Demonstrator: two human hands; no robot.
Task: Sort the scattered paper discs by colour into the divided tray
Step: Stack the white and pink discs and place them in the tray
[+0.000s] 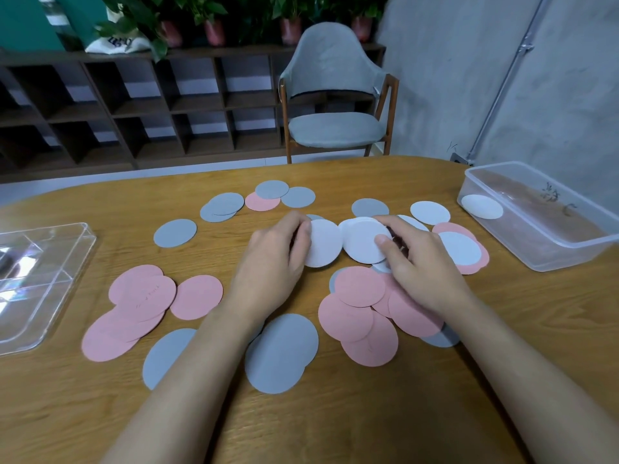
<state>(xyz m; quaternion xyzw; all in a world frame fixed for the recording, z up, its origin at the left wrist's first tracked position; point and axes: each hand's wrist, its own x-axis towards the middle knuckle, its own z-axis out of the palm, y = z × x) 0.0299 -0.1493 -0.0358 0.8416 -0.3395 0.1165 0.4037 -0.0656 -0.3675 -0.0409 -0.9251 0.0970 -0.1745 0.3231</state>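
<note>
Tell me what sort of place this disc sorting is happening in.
Probably an office lounge or a studio common room, though I can't be sure. There is a rounded wooden table, a grey upholstered chair standing beyond it, and dark cubby shelving topped with potted plants.

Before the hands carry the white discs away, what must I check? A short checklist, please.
1. Left hand holds one white round paper disc: ok.
2. Right hand holds white discs; their number: cannot tell.
3. Clear divided plastic tray in view at left: ok.
4. Tray compartments free: cannot tell, glare.
5. All white discs gathered: not ok, a loose white disc lies on the wooden table.
</note>
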